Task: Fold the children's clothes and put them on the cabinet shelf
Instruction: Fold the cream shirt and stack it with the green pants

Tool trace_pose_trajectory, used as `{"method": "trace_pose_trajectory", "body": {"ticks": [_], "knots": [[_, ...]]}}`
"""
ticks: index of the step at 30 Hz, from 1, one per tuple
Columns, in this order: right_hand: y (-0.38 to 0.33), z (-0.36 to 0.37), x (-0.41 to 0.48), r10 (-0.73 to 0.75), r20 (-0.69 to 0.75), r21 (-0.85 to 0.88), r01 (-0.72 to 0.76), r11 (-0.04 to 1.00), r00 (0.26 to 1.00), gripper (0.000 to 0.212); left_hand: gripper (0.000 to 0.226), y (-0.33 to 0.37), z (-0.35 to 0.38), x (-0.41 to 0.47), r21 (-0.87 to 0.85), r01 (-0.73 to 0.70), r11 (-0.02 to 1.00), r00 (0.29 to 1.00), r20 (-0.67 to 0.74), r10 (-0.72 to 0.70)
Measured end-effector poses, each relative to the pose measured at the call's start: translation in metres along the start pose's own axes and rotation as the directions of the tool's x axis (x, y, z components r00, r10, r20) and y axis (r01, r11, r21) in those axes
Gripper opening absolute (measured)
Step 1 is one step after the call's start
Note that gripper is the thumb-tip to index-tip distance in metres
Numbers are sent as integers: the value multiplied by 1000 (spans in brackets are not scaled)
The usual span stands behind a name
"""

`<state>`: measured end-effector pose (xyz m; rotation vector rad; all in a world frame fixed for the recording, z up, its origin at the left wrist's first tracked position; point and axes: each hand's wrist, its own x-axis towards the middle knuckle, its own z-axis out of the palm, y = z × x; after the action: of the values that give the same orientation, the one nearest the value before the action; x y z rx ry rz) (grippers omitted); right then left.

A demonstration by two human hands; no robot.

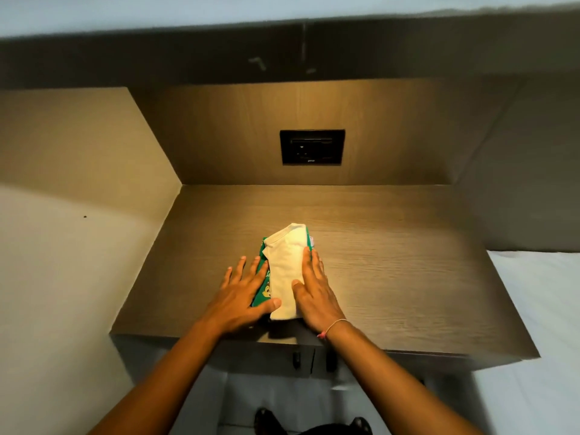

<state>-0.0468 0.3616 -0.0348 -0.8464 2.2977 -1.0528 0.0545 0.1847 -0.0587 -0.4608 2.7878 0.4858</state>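
folded clothes (287, 268) on cabinet shelf (392, 262); left hand (241, 296), right hand (314, 296) apparently pressing

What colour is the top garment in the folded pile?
Cream, the top garment, lying on a green printed one; head view.

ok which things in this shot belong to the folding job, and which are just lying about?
Job: white folded garment, green printed garment under it, cabinet shelf, left hand, right hand, both pressing the stack.
Lying about: black wall socket, white bed sheet.
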Motion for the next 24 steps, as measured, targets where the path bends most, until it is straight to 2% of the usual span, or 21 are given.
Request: {"method": "trace_pose_trajectory", "body": {"ticks": [3,5,7,11,15,20,21,24], "knots": [[11,-9,-2,128,-108,-57,-135,989,986,75,91,11,4,-3,-109,117,987,981,-144,-132],[12,-13,0,250,-137,-130,-268,955,958,82,82,24,7,-4,-243,259,935,915,-249,-318],[7,-11,7,326,-136,-168,-346,923,936,83,76,38,6,1,-315,377,871,859,-233,-456],[-6,3,16,355,-139,-156,-375,914,924,77,63,60,0,17,-446,457,769,825,-110,-554],[-3,10,16,345,-186,-102,-367,924,920,74,55,63,-6,24,-519,418,745,825,-126,-551],[3,9,12,299,-197,60,-293,954,934,76,39,71,-5,21,-649,243,721,878,-169,-449],[3,10,10,284,-215,78,-273,959,935,75,42,72,-4,20,-650,201,733,885,-200,-420],[3,14,3,226,-259,72,-215,974,939,71,69,73,-3,16,-667,24,745,907,-299,-297]]}}
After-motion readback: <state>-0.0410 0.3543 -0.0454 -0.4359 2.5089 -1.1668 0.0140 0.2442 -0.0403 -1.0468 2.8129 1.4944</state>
